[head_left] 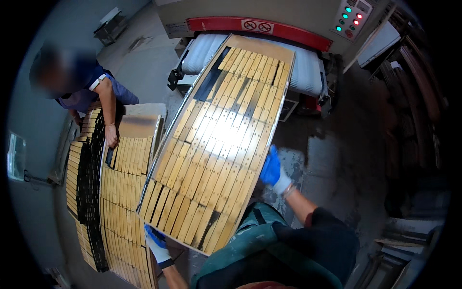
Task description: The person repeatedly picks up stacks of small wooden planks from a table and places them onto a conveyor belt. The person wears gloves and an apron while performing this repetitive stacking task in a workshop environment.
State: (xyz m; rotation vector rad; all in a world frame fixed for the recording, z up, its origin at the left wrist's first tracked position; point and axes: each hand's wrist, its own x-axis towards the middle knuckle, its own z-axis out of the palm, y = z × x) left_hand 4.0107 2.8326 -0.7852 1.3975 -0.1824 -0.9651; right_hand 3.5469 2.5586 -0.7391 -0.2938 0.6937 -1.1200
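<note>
A large rectangular brown board [260, 44] slopes across the centre of the workshop, its far end on a white, ridged conveyor belt [308, 79] and its near end beside the wearer's body. Long, narrow yellow wooden slats [226, 168], many dotted with small dark holes, cover most of it in close lengthwise rows; they are too many for me to count surely. Several are blackened, and a bright glare shines off the middle.

Two hands hold the board, both in blue gloves with pale cuffs. The right hand [271, 168] grips its right edge; the left hand [156, 237] is closed on its near left corner, some fingers hidden underneath.

Behind the belt stands one grey machine [216, 10] with a curved red bar [211, 24]. The bar carries one pale label [257, 26] with two crossed-out circle symbols. Its control panel [353, 20] shows bright green and red lights.

To the left, a co-worker in a dark blue top [85, 79] puts one bare hand [111, 136] to a black strip [109, 155] on a second slat-covered board [139, 126]. Bundled slats with black sides [89, 178] lie alongside.
</note>
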